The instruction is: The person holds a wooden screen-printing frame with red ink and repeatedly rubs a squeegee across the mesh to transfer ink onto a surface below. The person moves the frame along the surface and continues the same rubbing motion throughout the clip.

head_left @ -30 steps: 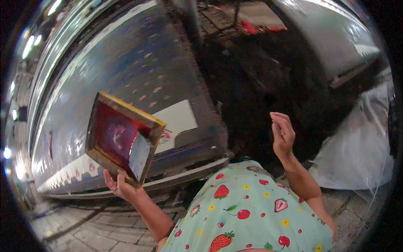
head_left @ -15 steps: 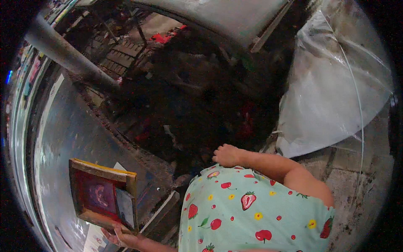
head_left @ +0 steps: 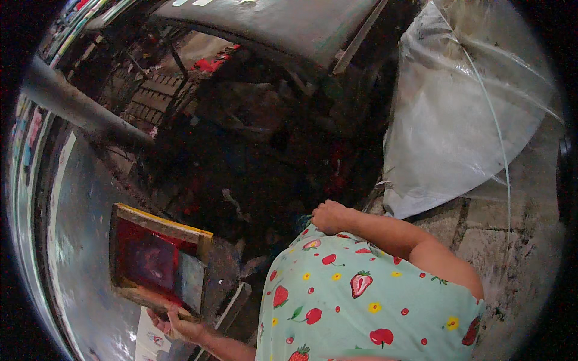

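My left hand grips the near edge of a wooden-framed printing screen with a red mesh and holds it above a long shiny table at the lower left. My right hand is closed into a loose fist with nothing visible in it, resting against the front of my light green fruit-print shirt. A white printed sheet lies on the table just below the screen.
A thick grey pipe runs along the table's far side. Dark cluttered shelves and rags fill the space below another dark table. A large clear plastic sheet hangs at the right over a paved floor.
My view has swung right and down. The screen has dropped to the lower left in my left hand. My right hand came down from a raised, open pose to a fist at my chest.
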The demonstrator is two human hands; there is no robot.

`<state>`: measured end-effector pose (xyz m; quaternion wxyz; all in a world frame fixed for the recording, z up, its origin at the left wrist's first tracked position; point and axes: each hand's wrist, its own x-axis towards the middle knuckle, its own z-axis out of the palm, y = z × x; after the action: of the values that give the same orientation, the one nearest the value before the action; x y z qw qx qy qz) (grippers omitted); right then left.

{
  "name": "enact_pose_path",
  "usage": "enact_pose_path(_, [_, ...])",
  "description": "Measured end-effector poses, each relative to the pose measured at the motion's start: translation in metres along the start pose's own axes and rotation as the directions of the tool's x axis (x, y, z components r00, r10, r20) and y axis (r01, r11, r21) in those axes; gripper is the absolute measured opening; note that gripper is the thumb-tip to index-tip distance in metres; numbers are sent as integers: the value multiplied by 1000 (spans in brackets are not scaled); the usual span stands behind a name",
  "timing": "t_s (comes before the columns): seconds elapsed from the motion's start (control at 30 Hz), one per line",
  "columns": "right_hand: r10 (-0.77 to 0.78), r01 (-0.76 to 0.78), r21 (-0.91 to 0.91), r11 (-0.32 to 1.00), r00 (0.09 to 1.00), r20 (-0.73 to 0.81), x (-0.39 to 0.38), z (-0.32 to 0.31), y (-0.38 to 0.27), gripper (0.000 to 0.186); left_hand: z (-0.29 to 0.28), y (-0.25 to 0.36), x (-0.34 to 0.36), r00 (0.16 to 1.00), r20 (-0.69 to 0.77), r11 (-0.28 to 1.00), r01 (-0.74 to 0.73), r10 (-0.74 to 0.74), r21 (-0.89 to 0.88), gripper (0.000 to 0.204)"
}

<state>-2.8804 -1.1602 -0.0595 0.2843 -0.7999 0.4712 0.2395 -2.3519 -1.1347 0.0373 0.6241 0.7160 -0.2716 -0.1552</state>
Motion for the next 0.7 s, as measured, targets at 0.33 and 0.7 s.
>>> enact_pose_path(0.33, [87, -89, 11, 996, 988, 124, -11, -22, 103, 27, 89, 26, -39, 992, 38, 987, 124, -121, -105, 77])
enact_pose_path(0.7, [366, -369, 219, 903, 929, 56, -34, -64, 237, 31, 175, 49, -82, 982, 115, 976, 163, -147, -142, 79])
